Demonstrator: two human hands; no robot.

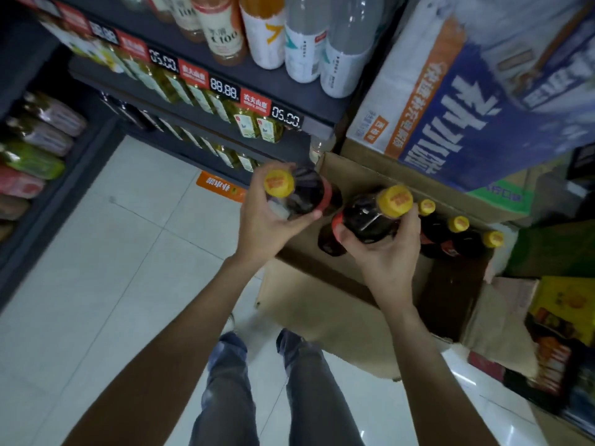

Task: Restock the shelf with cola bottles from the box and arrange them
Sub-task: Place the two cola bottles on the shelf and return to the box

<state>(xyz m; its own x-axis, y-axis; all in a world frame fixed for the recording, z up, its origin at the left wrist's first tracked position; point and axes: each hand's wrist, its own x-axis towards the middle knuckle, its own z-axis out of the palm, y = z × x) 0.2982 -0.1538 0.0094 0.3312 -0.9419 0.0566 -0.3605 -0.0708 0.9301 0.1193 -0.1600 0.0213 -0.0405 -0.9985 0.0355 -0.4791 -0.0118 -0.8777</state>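
Landmark: open cardboard box (325, 294) on the floor, right of the person's legs. Left hand (267, 220) is clamped around a cola bottle (304, 193) with a yellow cap, held over the box's left edge, near the shelf (225, 91). Right hand (386, 252) has fingers wrapped tight on a second cola bottle (363, 220), above the box interior. Three more capped bottles (457, 235) stand along the box's far-right wall. Left of the box, bare tile floor (112, 252). Printed carton (467, 91) sits right behind the box.
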